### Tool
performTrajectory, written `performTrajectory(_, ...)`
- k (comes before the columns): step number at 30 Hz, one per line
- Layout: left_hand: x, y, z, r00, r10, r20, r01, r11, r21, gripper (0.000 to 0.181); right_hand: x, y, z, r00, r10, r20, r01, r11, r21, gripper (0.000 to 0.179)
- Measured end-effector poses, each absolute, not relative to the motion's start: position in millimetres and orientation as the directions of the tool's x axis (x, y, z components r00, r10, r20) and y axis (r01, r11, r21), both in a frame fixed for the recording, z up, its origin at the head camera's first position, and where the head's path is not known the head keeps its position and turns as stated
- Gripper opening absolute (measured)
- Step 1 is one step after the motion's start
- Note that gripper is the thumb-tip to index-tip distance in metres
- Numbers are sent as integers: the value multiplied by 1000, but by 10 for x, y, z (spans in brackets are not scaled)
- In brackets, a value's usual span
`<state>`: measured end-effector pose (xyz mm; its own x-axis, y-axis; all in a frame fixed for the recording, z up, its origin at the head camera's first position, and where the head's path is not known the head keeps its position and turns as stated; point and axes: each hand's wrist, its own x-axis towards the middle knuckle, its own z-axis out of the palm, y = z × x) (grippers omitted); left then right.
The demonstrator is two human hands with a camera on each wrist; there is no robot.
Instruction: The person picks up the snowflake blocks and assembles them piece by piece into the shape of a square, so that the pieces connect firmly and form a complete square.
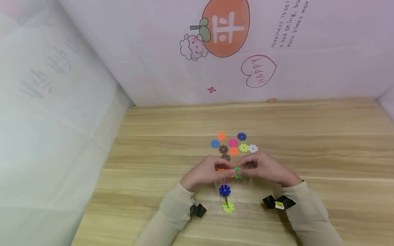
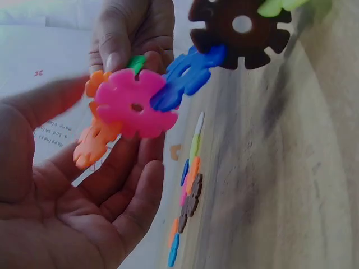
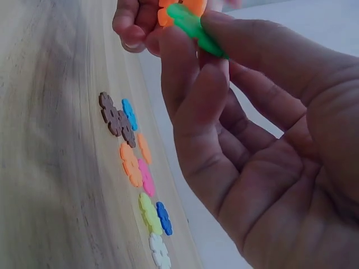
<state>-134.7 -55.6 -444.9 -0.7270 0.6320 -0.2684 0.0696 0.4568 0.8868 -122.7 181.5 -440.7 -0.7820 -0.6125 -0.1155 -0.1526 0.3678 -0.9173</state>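
- Disc chain (image 1: 224, 193), notched plastic, sits over the wooden table (image 1: 154, 147) in front of you, its upper end between your hands.
- Long axis: roughly away from your body, in head view; the yellow-green disc (image 1: 228, 209) marks the near end, and the far end bends off to your right.
- Order from near end: yellow-green, brown disc (image 2: 241, 45), blue, pink disc (image 2: 137, 92), then two orange discs (image 2: 95, 143). Neighbours sit crosswise; head view shows blue flat-on, pink and brown edge-on.
- Your left hand (image 1: 209, 172): thumb and forefinger pinch the orange end; other fingers curl loosely behind.
- Your right hand (image 1: 266, 169): thumb and forefinger grip a green disc (image 3: 196, 28), slanted, against the orange. Cannot tell whether the slots engage.
- Beyond your hands, flat on the wood: nine loose discs (image 1: 233, 142), two brown, two orange, light blue, dark blue, pink, yellow-green, white. Yellow-green and white lie side by side at the right.
- Backdrop (image 1: 172, 78) behind the table: pale, printed with a HAPPY heart.
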Motion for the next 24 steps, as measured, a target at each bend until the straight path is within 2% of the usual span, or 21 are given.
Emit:
performTrajectory(8,-1335,-523,-4451,-740,634,-226,80,416,906,12,-1229,1776,-4379,-788,-602,-128,-123,358,-926,17)
performTrajectory(12,-1330,-513,-4437,-748,624,-225,94,435,895,12,-1233,1852,-4349,-812,-571,-119,-166,422,-891,20)
performTrajectory(16,-1327,-511,-4427,-756,614,-228,107,459,882,14,-1227,2036,-4294,-902,-419,-108,-179,589,-788,26)
performTrajectory(19,-1322,-514,-4424,-760,605,-237,99,469,878,15,-1239,2175,-4277,-957,-274,-93,-123,676,-727,27)
performTrajectory(24,-1308,-524,-4425,-765,595,-246,84,471,878,14,-1287,2291,-4315,-985,-171,-21,-114,737,-666,27)
